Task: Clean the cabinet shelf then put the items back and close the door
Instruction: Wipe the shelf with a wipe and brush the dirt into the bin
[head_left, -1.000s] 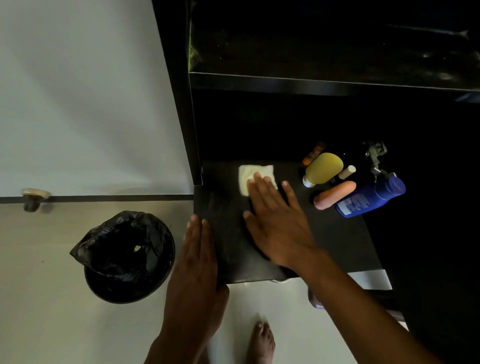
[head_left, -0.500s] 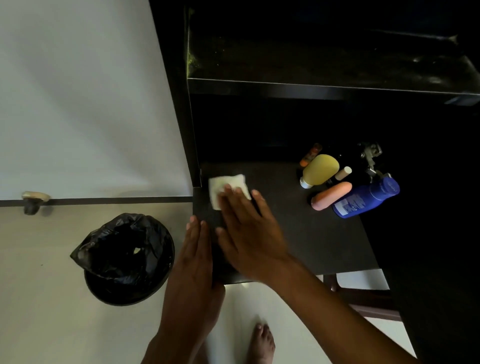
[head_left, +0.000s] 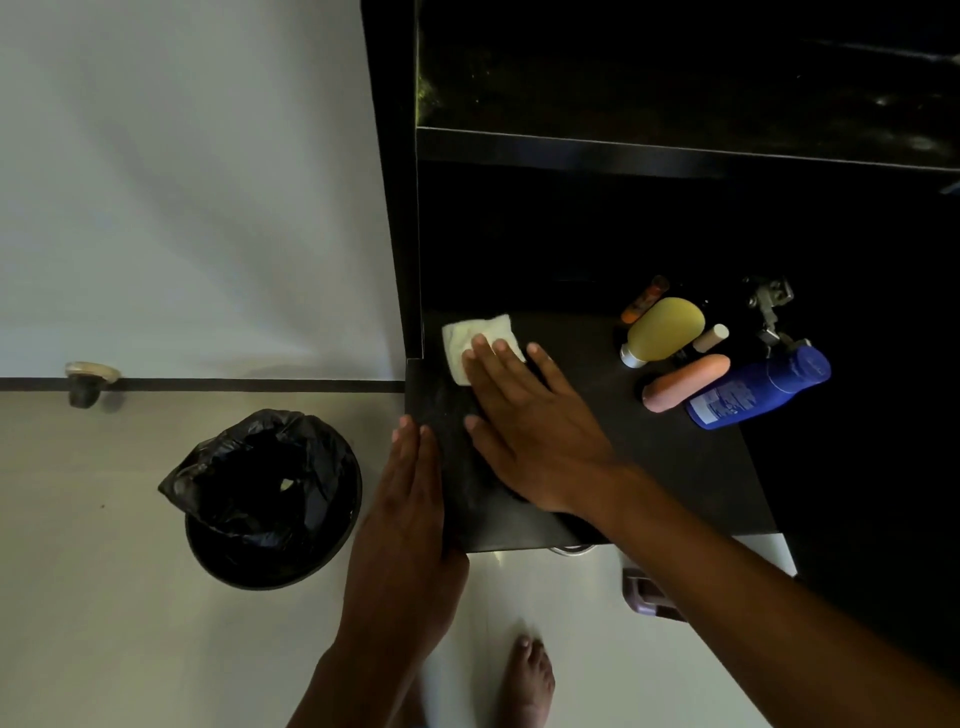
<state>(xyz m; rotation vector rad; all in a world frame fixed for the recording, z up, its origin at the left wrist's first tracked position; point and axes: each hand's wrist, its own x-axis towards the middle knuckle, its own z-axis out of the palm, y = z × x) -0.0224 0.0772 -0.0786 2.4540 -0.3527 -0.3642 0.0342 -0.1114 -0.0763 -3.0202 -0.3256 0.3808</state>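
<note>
Right hand (head_left: 530, 431) lies flat on the dark cabinet shelf (head_left: 649, 457), fingers straight and spread, fingertips pressing a folded white cloth (head_left: 475, 338) at the shelf's far left corner, just beside the cabinet side panel (head_left: 400, 234); grip is apart, nothing pinched, which I judge suits wiping since the flat palm spreads pressure. Left hand (head_left: 410, 514) rests flat, fingers straight and together, along the shelf's left front edge, probably bracing it. Items are bunched at the far right of the same shelf, likely shoved aside to bare the wiping area: a yellow bottle (head_left: 662, 330), an orange tube (head_left: 685, 382) touching a blue bottle (head_left: 758, 387), and 1 small orange vial (head_left: 644, 299) behind. Black lined bin (head_left: 270, 499) stands on the floor to the left. Right side not yet wiped, I judge; items remain displaced.
</note>
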